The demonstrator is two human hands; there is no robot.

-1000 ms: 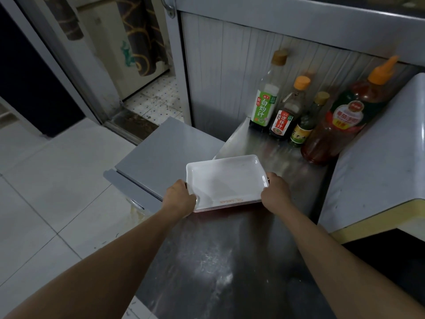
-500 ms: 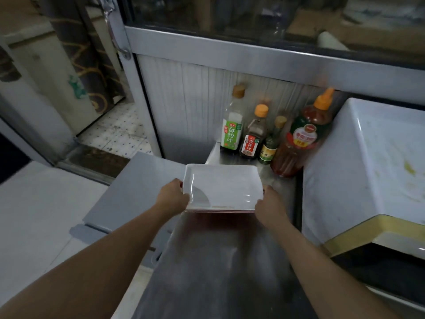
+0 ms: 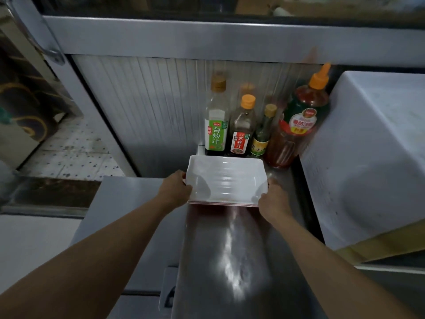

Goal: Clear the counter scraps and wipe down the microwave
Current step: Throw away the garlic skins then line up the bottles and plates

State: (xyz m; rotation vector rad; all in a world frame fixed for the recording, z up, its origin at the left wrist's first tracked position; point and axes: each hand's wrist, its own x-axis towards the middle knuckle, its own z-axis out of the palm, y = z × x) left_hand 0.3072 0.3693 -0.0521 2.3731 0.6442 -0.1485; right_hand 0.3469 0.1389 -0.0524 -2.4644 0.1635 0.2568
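Note:
A small stack of white rectangular plates (image 3: pixel 226 180) with red-edged undersides is held at the far end of the steel counter (image 3: pixel 230 261). My left hand (image 3: pixel 176 189) grips the stack's left edge and my right hand (image 3: pixel 273 202) grips its right front corner. The stack sits just in front of the sauce bottles. To the right stands the white microwave (image 3: pixel 372 162), its top faintly stained; its front is out of view.
Against the ribbed back wall stand a green-labelled bottle (image 3: pixel 216 125), a red-labelled bottle (image 3: pixel 241 130), a small green bottle (image 3: pixel 262 137) and a big red sauce bottle (image 3: pixel 299 125). A lower grey cabinet top (image 3: pixel 128 210) adjoins the counter's left side, with tiled floor beyond.
Both hands have pushed the plate stack farther back along the counter, close to the bottles. The view has tilted up and toward the microwave.

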